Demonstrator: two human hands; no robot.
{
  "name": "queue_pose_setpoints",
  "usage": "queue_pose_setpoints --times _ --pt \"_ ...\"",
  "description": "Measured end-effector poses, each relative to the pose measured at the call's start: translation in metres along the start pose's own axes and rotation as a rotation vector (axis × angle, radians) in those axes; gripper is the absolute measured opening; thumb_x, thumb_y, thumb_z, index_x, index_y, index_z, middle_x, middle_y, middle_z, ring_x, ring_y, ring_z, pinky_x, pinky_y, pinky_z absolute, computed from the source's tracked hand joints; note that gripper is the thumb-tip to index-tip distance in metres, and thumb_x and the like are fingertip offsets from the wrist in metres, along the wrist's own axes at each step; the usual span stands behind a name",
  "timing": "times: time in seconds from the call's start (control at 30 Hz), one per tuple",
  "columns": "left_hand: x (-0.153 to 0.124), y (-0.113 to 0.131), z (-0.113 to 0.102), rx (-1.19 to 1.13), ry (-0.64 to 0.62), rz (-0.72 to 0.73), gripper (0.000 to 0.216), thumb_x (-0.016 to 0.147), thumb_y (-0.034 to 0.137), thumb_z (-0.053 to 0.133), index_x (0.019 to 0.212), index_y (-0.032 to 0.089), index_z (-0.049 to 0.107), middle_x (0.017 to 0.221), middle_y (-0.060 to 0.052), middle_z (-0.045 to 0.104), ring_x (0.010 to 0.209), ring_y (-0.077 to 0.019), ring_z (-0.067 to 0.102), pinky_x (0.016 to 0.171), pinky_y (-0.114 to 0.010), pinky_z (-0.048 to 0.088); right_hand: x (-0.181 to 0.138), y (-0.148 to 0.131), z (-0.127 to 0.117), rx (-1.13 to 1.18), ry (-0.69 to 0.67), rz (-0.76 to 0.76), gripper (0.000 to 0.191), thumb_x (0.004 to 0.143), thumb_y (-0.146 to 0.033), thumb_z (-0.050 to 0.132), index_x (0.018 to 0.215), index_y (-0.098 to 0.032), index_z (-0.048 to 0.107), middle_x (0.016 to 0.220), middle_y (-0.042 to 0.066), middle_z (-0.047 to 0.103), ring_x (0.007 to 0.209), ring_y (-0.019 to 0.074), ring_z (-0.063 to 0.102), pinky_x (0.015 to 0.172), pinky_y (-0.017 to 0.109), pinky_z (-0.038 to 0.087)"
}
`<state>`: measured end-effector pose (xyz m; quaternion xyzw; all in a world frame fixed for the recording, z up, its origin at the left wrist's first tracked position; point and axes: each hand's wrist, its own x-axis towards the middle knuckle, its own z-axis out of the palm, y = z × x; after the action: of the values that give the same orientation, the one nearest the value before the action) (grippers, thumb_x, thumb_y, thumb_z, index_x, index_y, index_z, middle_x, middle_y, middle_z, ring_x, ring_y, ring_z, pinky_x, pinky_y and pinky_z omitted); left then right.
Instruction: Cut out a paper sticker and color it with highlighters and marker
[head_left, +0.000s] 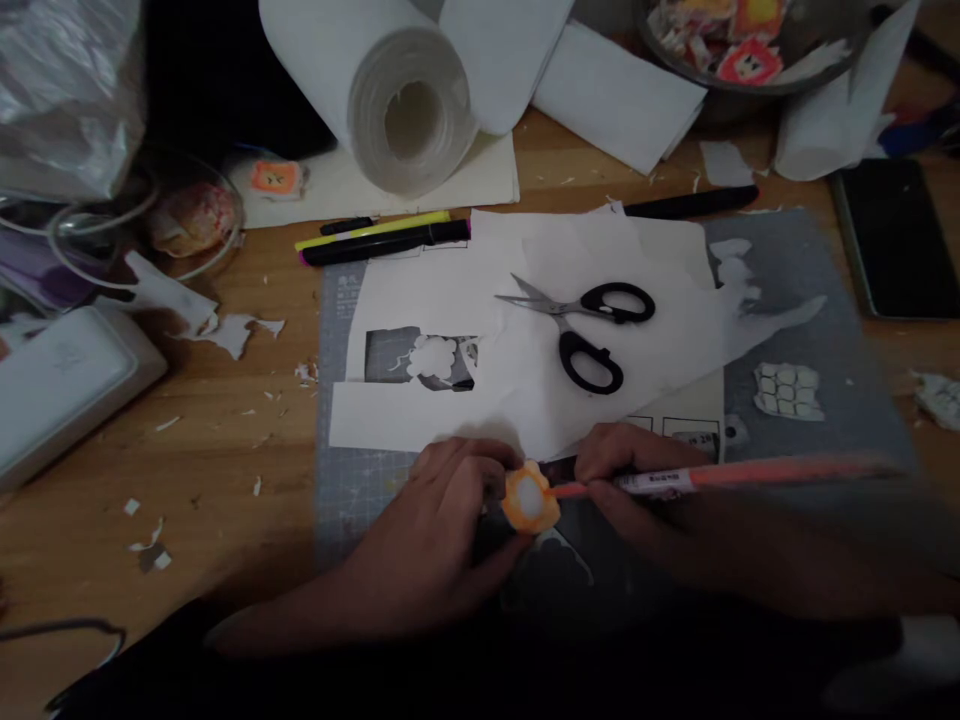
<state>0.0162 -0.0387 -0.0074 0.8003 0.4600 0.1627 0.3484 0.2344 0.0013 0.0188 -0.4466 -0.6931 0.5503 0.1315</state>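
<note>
Toward the near edge of the cutting mat [855, 400], the left hand [439, 530] pinched an orange flower cutout [529, 497] by its rim, sensibly: it looked light and easily creased. The right hand [637, 525] clamped an orange pen [742, 474].

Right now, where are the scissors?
In the head view, the scissors lie open on white paper, right of the picture's centre, just beyond the person's right hand.

Far end of orange pen [727, 474] blurred, label print [661, 483] too small; bowl [750, 91] cut by top edge.
</note>
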Motion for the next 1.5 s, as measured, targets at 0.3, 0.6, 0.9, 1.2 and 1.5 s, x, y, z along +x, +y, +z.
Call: queue_pose_setpoints --times 0.3,0.6,0.9,1.2,1.5 --pt "-0.001 0.000 -0.001 -0.005 0.001 0.003 0.028 0.080 0.022 0.060 0.094 0.022 0.037 0.109 -0.006 0.056 0.100 -0.0203 0.051 0.084 -0.039 0.045 0.002 -0.003 -0.001 -0.001 0.001 -0.001 0.008 0.083 -0.023 0.047 0.077 -0.020 0.051 0.074 0.002 0.058 0.065 0.0130 0.055 0.058 0.025 0.046" --pt "0.000 0.001 -0.002 -0.001 0.009 0.015 0.027 0.079 0.021 0.060 0.092 0.021 0.036 0.106 -0.006 0.057 0.097 -0.0206 0.053 0.082 -0.039 0.045 0.000 0.027 0.016 0.048 0.077 -0.363 0.006 0.082 -0.014 0.049 0.080 -0.020 0.048 0.072 -0.001 0.055 0.063 0.0113 0.051 0.057 0.026 0.040" --pt "0.000 -0.001 0.000 0.014 0.016 0.018 0.026 0.080 0.020 0.060 0.092 0.021 0.036 0.106 -0.006 0.056 0.098 -0.0198 0.052 0.082 -0.037 0.045 0.007 0.024 0.015 -0.027 -0.121 -0.539 0.009 0.085 -0.014 0.051 0.093 -0.017 0.054 0.086 0.005 0.063 0.084 0.0139 0.057 0.076 0.029 0.047" --pt "0.000 0.000 0.000 0.024 0.010 0.028 0.027 0.079 0.019 0.060 0.092 0.021 0.036 0.107 -0.006 0.056 0.099 -0.0200 0.052 0.082 -0.037 0.045 0.009 0.032 0.021 -0.002 -0.097 -0.584 0.010 0.091 -0.022 0.049 0.096 -0.017 0.055 0.088 0.004 0.063 0.086 0.0128 0.056 0.078 0.029 0.048" --pt "0.001 0.001 -0.001 0.023 0.024 0.036 0.024 0.080 0.020 0.058 0.091 0.021 0.037 0.106 -0.008 0.057 0.099 -0.0218 0.054 0.082 -0.039 0.046 0.007 0.025 0.013 -0.014 -0.166 -0.469 0.011 0.091 -0.020 0.049 0.100 -0.019 0.055 0.093 0.003 0.063 0.090 0.0124 0.056 0.080 0.028 0.047"
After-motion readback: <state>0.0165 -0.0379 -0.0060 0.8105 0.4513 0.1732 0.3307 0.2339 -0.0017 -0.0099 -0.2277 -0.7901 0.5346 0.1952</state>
